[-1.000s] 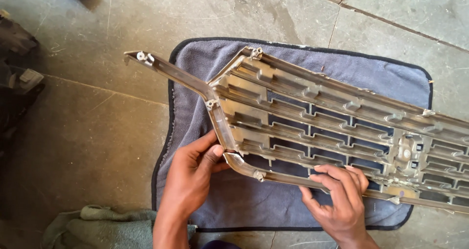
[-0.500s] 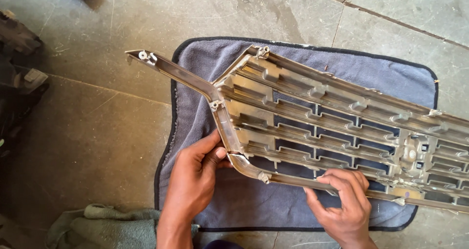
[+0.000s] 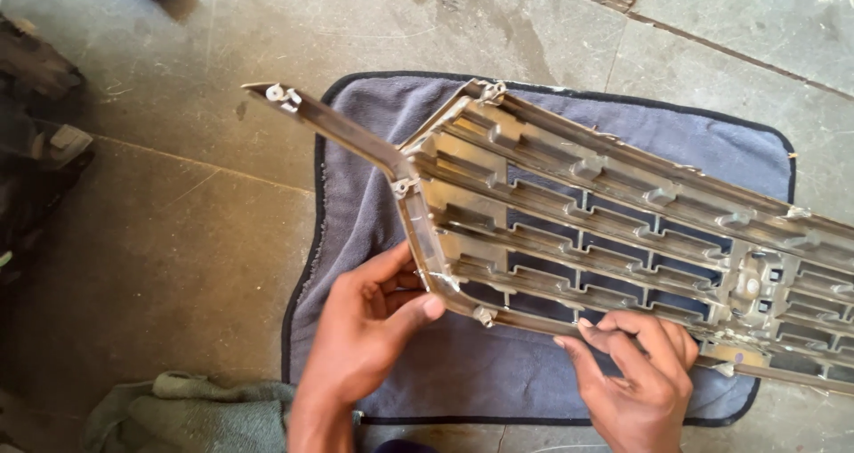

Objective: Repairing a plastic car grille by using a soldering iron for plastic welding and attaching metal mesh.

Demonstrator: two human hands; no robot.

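Head view:
Grille [image 3: 623,231]: lies back side up on the towel [image 3: 356,195], running from the towel's left part out past its right edge; its long end arm sticks out over the towel's top left corner onto the floor [image 3: 178,240].
Handling: looks like a light, stiff plastic moulding; the thin slats and small clips seem likely to snap, and the long span would flex if lifted by one end.
Where to hold: best on the thick outer frame, one hand at each part of the near rail, not on the slats.
Look: grey-silver, dusty, rows of slots between ribs, a mount block near the right.
Left hand [image 3: 369,337]: fingers curled, thumb and fingertips pinching the frame's near left corner.
Right hand [image 3: 636,382]: fingers bent, tips pressing the near rail.
Rag [image 3: 178,413]: green, off the towel's bottom left corner.
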